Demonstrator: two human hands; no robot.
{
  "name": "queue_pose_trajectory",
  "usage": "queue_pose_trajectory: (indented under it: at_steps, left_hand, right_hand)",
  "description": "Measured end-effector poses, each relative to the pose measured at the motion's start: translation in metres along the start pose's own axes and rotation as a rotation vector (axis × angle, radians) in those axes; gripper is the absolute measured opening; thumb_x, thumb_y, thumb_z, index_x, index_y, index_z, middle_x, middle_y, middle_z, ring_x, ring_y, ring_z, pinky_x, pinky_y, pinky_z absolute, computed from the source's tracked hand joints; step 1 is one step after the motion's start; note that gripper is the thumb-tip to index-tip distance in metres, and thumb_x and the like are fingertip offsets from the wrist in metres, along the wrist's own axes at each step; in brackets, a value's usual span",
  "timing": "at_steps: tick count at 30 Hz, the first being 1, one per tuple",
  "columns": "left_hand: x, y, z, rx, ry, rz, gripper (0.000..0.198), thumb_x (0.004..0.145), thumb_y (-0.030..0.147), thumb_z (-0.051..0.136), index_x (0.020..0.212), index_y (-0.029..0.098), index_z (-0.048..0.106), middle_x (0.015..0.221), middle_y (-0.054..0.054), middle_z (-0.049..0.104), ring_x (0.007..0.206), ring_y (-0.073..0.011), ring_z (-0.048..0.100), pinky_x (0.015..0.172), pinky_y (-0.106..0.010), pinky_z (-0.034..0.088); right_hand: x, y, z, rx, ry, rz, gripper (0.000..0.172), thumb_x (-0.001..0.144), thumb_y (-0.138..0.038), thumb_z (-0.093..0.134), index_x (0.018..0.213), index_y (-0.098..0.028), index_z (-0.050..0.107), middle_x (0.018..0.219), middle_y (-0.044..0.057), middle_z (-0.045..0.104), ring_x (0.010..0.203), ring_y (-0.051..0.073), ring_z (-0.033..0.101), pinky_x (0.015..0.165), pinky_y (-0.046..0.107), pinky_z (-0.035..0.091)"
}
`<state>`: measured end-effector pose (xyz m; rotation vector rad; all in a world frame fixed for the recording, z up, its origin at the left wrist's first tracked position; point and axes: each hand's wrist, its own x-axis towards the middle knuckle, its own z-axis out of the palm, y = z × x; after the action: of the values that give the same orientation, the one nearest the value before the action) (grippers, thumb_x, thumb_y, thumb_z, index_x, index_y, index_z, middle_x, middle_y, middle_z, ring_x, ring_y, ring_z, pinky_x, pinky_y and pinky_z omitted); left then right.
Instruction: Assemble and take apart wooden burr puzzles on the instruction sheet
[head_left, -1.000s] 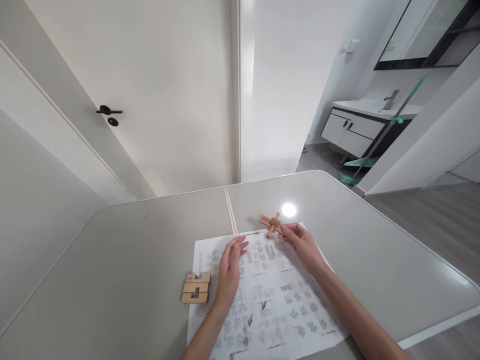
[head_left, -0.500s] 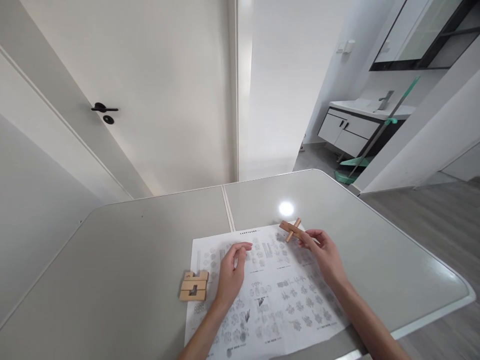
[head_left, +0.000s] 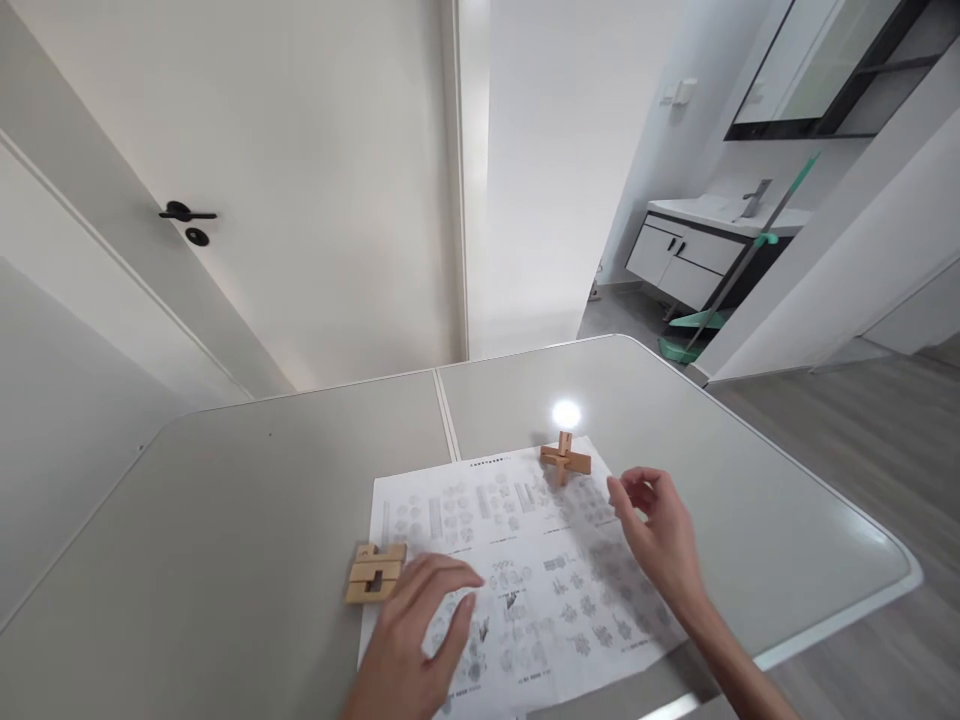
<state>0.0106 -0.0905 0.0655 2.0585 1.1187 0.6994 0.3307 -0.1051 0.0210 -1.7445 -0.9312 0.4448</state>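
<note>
A cross-shaped wooden puzzle piece set [head_left: 564, 459] stands on the top right corner of a printed instruction sheet [head_left: 491, 545]. My right hand [head_left: 656, 525] is just to the right of it, apart from it, fingers loosely curved with nothing between them. My left hand [head_left: 420, 630] hovers over the sheet's lower left, its thumb and fingers spread and holding nothing. By its fingers, at the sheet's left edge, lies a group of notched wooden blocks [head_left: 365, 575] placed side by side with a small gap in the middle.
The grey table [head_left: 225, 520] has a seam running across it and a bright light reflection near the far side. Beyond stand a white door [head_left: 315, 180] and a wall. At the right are a sink cabinet [head_left: 682, 255] and a green-handled broom [head_left: 772, 225] with a dustpan.
My right hand has let go of the crossed wooden pieces, which now rest on the sheet, and has drawn back. My left hand has moved down and left, opening. The view has shifted slightly.
</note>
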Motion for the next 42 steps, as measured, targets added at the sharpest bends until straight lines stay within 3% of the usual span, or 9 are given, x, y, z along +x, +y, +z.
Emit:
queue_pose_trajectory:
  at_steps: [4, 8, 14, 17, 22, 26, 30, 36, 42]
  left_hand:
    - [-0.036, -0.047, -0.034, 0.32, 0.263, -0.079, 0.03, 0.091, 0.044, 0.064, 0.119, 0.034, 0.068, 0.126, -0.006, 0.068, 0.115, -0.0331, 0.067, 0.094, -0.044, 0.058]
    - [-0.04, -0.081, -0.056, 0.483, 0.206, -0.264, 0.057, 0.086, 0.051, 0.067, 0.138, 0.033, 0.056, 0.142, -0.008, 0.059, 0.105, -0.0314, 0.071, 0.077, -0.04, 0.062]
    - [-0.02, -0.083, -0.079, 0.395, -0.013, -0.229, 0.052, 0.08, 0.048, 0.074, 0.129, 0.035, 0.064, 0.14, -0.005, 0.06, 0.078, -0.0218, 0.073, 0.063, -0.03, 0.058]
    - [-0.013, -0.083, -0.084, 0.379, -0.035, -0.152, 0.043, 0.078, 0.047, 0.077, 0.117, 0.032, 0.069, 0.13, -0.005, 0.067, 0.088, -0.0243, 0.072, 0.072, -0.031, 0.058]
    - [0.007, -0.069, -0.052, 0.36, 0.138, -0.094, 0.044, 0.074, 0.052, 0.08, 0.109, 0.029, 0.065, 0.106, -0.004, 0.073, 0.086, -0.0247, 0.069, 0.069, -0.031, 0.053]
    - [0.043, -0.044, -0.005, 0.258, 0.187, -0.034, 0.046, 0.076, 0.052, 0.079, 0.109, 0.029, 0.058, 0.102, -0.002, 0.072, 0.078, -0.0213, 0.069, 0.068, -0.03, 0.05]
    - [0.073, -0.031, 0.027, 0.102, 0.268, -0.08, 0.042, 0.077, 0.05, 0.079, 0.106, 0.029, 0.056, 0.095, -0.001, 0.071, 0.074, -0.0218, 0.067, 0.067, -0.032, 0.048]
    - [0.075, -0.039, 0.033, -0.273, 0.087, -0.148, 0.033, 0.097, 0.048, 0.056, 0.12, 0.024, 0.058, 0.105, -0.006, 0.069, 0.09, -0.0222, 0.065, 0.081, -0.034, 0.052]
    - [0.079, -0.046, 0.031, -0.396, 0.144, -0.204, 0.03, 0.099, 0.049, 0.055, 0.109, 0.023, 0.064, 0.098, -0.005, 0.072, 0.086, -0.0205, 0.066, 0.078, -0.032, 0.052]
  right_hand:
    - [-0.031, 0.005, -0.008, 0.035, -0.37, 0.013, 0.038, 0.095, -0.063, 0.057, 0.093, -0.025, 0.055, 0.074, 0.003, 0.059, 0.068, 0.022, 0.057, 0.055, 0.031, 0.04]
    - [-0.05, 0.002, 0.001, 0.07, -0.758, 0.034, 0.038, 0.1, -0.06, 0.049, 0.089, -0.024, 0.057, 0.07, 0.001, 0.055, 0.064, 0.02, 0.052, 0.058, 0.03, 0.039]
    - [-0.044, -0.005, 0.018, 0.096, -0.884, 0.023, 0.038, 0.099, -0.059, 0.054, 0.086, -0.024, 0.06, 0.069, 0.0, 0.055, 0.061, 0.018, 0.047, 0.056, 0.03, 0.036]
    - [-0.033, -0.006, 0.022, 0.098, -0.899, 0.008, 0.035, 0.098, -0.056, 0.056, 0.087, -0.024, 0.061, 0.072, 0.0, 0.056, 0.06, 0.017, 0.047, 0.054, 0.029, 0.035]
    - [-0.023, -0.022, 0.036, 0.138, -0.964, -0.061, 0.033, 0.101, -0.053, 0.055, 0.092, -0.024, 0.065, 0.081, 0.003, 0.064, 0.068, 0.019, 0.057, 0.059, 0.03, 0.043]
    - [-0.018, -0.047, 0.071, 0.305, -1.05, 0.022, 0.046, 0.097, -0.058, 0.059, 0.133, -0.03, 0.056, 0.112, 0.008, 0.067, 0.067, 0.018, 0.064, 0.05, 0.029, 0.046]
    - [-0.01, -0.057, 0.11, 0.427, -0.929, 0.012, 0.043, 0.095, -0.065, 0.058, 0.11, -0.025, 0.064, 0.083, 0.001, 0.064, 0.045, 0.01, 0.044, 0.044, 0.027, 0.036]
    - [0.001, -0.044, 0.124, 0.462, -0.89, -0.009, 0.043, 0.095, -0.066, 0.057, 0.095, -0.023, 0.06, 0.07, -0.003, 0.056, 0.046, 0.01, 0.04, 0.045, 0.025, 0.031]
    - [0.008, -0.047, 0.112, 0.35, -0.954, -0.134, 0.037, 0.099, -0.058, 0.055, 0.098, -0.022, 0.063, 0.069, -0.003, 0.057, 0.044, 0.009, 0.041, 0.045, 0.025, 0.03]
